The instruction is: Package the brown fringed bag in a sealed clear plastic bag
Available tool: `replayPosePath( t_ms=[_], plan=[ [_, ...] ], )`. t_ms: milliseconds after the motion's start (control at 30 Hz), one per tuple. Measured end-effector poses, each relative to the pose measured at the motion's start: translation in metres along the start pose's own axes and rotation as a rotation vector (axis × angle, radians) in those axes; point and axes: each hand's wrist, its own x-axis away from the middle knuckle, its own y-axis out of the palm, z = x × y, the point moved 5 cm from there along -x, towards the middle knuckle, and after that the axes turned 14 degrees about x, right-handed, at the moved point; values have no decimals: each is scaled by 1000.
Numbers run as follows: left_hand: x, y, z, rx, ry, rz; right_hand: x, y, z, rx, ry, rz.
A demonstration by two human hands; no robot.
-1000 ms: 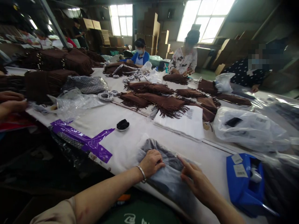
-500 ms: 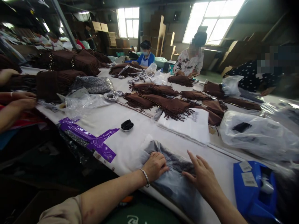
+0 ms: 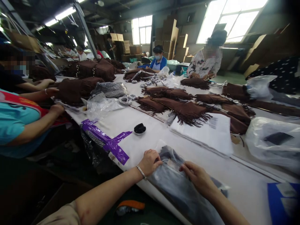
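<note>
Both hands (image 3: pixel 150 162) (image 3: pixel 197 178) (fingers curled) pinch the bagged garment (image 3: pixel 178 187).

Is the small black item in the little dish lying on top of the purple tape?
No, the small black item sits in its dish on the white table, apart from the purple tape.

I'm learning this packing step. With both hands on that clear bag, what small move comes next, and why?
Probably fold the open flap down. The left hand pins the clear bag near its open end, the right hand pinches the flap edge, and the dark item already lies inside, flat on the table.
</note>
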Motion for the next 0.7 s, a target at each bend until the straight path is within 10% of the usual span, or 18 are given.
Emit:
replayPosePath(
  t_ms=[367,700],
  plan=[
    [6,7,-6,18,-25,85,-58,24,-52,323,-181,-267],
    [11,13,0,-112,47,59,-85,27,-35,740,84,-348]
  ],
)
